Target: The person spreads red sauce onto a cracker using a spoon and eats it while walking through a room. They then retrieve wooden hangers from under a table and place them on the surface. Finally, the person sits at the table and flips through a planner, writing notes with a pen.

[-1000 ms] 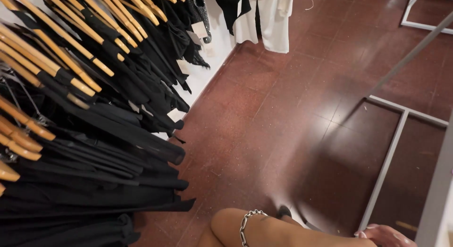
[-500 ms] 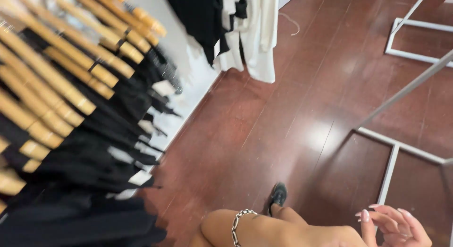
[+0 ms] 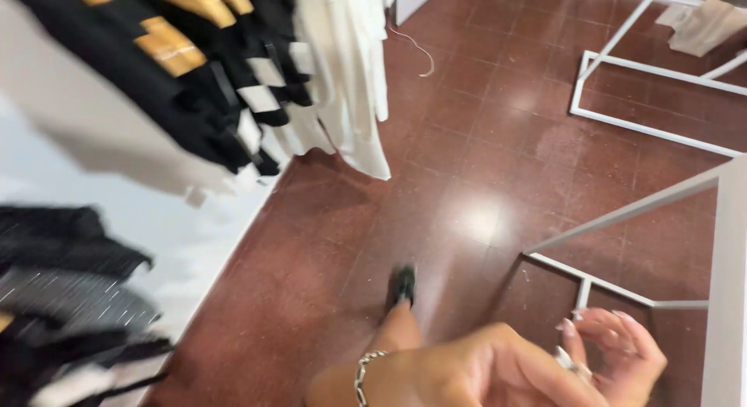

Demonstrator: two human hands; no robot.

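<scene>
Low at the near edge, one forearm (image 3: 436, 372) lies across from left to right, a chain bracelet (image 3: 362, 376) on its wrist. The hand (image 3: 615, 352) at its right end is loosely curled, empty, fingers (image 3: 622, 329) bent inward; which hand cannot be told. A foot (image 3: 403, 286) shows beyond it.

A glossy red-brown tiled floor (image 3: 482, 142) carries white metal rack frames (image 3: 654, 68), a black shoe (image 3: 405, 285) and a loose white cord (image 3: 416, 49).
</scene>
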